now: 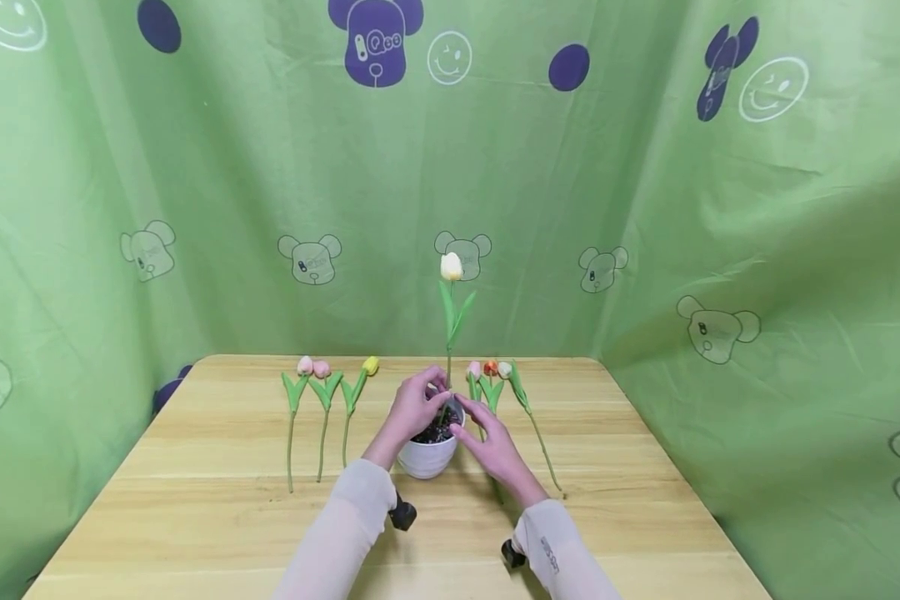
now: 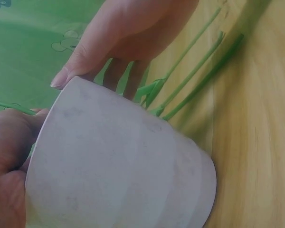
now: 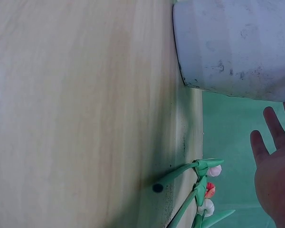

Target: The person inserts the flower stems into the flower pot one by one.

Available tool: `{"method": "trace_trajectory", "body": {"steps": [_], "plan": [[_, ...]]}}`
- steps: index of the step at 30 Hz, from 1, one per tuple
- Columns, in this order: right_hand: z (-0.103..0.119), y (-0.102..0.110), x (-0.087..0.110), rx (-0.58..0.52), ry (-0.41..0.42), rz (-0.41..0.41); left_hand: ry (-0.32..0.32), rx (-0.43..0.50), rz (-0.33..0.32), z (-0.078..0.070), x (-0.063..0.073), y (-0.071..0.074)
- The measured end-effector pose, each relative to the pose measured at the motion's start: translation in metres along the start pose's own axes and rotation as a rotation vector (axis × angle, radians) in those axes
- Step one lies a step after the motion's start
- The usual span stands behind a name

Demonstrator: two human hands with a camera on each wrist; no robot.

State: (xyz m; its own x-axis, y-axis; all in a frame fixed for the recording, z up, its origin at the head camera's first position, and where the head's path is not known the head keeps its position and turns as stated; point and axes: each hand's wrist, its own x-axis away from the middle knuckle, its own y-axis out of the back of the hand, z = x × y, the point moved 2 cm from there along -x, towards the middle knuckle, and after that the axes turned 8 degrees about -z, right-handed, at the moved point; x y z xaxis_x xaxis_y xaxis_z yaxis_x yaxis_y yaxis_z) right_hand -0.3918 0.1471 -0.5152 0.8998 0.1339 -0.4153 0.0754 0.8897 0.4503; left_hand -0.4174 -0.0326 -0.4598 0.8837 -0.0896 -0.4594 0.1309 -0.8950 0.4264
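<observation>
Left grip (image 1: pixel 414 406) pinches tulip stem (image 1: pixel 449 365); right grip (image 1: pixel 498 450) spread, pot's (image 1: pixel 426 460) 3 o'clock. Stem could lean if soil (image 1: pixel 433 431) gives.

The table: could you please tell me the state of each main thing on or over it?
White pot: upright, holding dark soil
Pale tulip: nearly upright, over the pot
Left hand: pinching that tulip's stem
Right hand: open, at the pot's rim
Tulips at left: lying flat
Tulips at right: lying flat

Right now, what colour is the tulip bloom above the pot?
The bloom is creamy white; the head view shows it best.
</observation>
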Motion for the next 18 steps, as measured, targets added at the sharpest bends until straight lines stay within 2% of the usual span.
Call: {"method": "trace_trajectory", "body": {"steps": [11, 18], "plan": [[0.0009, 0.0006, -0.0011, -0.015, 0.019, -0.002, -0.033, -0.056, 0.019, -0.0028, -0.0007, 0.0009], [-0.0005, -0.0002, -0.0021, -0.004, 0.009, 0.012, -0.021, -0.075, 0.028, -0.0028, -0.0009, 0.0023]]}}
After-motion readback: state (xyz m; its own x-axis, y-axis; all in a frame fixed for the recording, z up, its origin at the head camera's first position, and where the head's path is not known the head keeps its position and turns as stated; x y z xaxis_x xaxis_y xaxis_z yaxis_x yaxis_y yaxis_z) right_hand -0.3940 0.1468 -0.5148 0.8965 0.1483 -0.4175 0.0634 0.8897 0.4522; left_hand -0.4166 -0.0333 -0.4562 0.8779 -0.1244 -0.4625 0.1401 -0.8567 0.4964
